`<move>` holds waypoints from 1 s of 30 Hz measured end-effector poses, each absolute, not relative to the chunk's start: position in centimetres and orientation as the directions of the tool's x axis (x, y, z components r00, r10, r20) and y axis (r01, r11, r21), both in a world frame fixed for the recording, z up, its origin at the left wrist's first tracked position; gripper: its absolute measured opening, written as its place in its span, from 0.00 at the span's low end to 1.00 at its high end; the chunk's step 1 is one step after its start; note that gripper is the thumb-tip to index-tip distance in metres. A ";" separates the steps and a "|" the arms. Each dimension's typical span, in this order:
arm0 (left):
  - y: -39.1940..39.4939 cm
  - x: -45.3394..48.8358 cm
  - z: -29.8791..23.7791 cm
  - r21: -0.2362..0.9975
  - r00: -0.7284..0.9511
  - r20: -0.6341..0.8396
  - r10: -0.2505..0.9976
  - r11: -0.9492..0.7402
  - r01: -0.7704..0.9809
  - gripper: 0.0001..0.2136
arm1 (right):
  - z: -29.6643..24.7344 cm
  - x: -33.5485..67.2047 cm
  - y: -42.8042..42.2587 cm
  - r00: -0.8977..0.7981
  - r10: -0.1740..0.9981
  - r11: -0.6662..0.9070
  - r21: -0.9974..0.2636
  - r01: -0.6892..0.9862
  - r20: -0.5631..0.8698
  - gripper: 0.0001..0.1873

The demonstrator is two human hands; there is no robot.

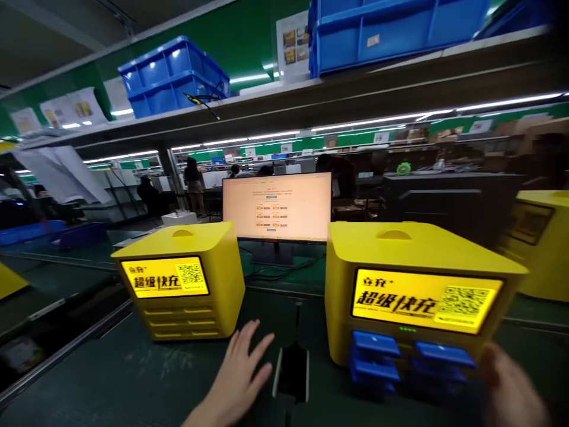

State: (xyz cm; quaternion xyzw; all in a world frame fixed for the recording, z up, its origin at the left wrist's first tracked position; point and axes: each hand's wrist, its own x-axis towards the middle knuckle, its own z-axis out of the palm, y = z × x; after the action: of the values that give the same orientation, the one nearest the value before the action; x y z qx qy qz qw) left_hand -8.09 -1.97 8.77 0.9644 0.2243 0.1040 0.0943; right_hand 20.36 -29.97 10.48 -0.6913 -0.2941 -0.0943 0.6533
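Resting flat on the dark green desk (111,379), left hand (240,373) with fingers (258,347) spread apart, empty, just beside a black handheld device (291,370). Reaching toward 4 blue power banks (400,356) in the near yellow charging station (413,290), right hand (511,391), blurred; fingers' state cannot be told. Standing left, a 2nd yellow station (182,279), before a lit monitor (276,206).

Workshop interior. A long shelf (400,77) spans the upper view and carries blue crates (173,74) and posted papers (73,107). The wall (249,35) behind is green. Rows of strip lights (377,120) run across the ceiling. A lit monitor (276,206) stands on a dark green bench (133,367). People (193,178) work at distant benches, too small to detail.
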 end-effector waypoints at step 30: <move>-8.7 4.6 5.3 0.961 0.637 0.195 0.746 -0.274 0.026 0.38 | 0.5 21.8 -28.2 0.887 0.424 0.084 -0.983 0.164 0.184 0.39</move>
State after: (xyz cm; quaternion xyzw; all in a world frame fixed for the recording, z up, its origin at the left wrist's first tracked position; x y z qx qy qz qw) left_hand 4.57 -8.69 5.33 0.7254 0.2660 0.3328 0.5406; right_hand 21.79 -28.22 0.49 -0.6706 -0.2193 0.0928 0.7026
